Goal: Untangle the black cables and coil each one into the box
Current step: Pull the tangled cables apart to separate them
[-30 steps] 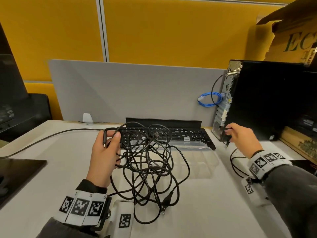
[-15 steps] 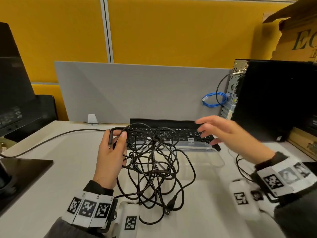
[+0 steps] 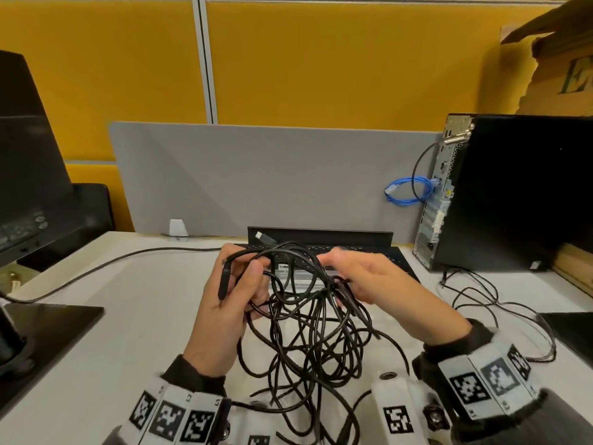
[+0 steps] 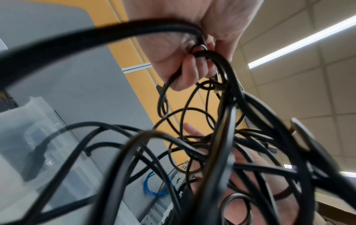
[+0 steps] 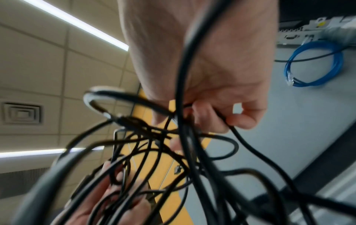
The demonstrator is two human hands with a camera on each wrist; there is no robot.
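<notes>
A tangle of black cables (image 3: 308, 329) hangs between both hands above the white desk (image 3: 138, 316), its lower loops trailing onto the surface. My left hand (image 3: 231, 303) grips several strands at the tangle's top left, fingers curled round them (image 4: 190, 71); a black plug end (image 3: 223, 281) hangs over its knuckles. My right hand (image 3: 378, 284) holds strands at the top right, thumb and fingers pinching a cable (image 5: 227, 120). A clear plastic box (image 4: 36, 137) sits on the desk behind the tangle, mostly hidden in the head view.
A black keyboard (image 3: 394, 258) lies behind the hands against a grey divider (image 3: 272, 175). A black computer tower (image 3: 513, 194) stands at right with a blue cable coil (image 3: 407, 191) and thin black cables (image 3: 500, 303) trailing on the desk. A monitor base (image 3: 41, 335) is at left.
My right hand came from the computer tower across to the tangle and took hold of strands. Both hands raised the bundle off the desk.
</notes>
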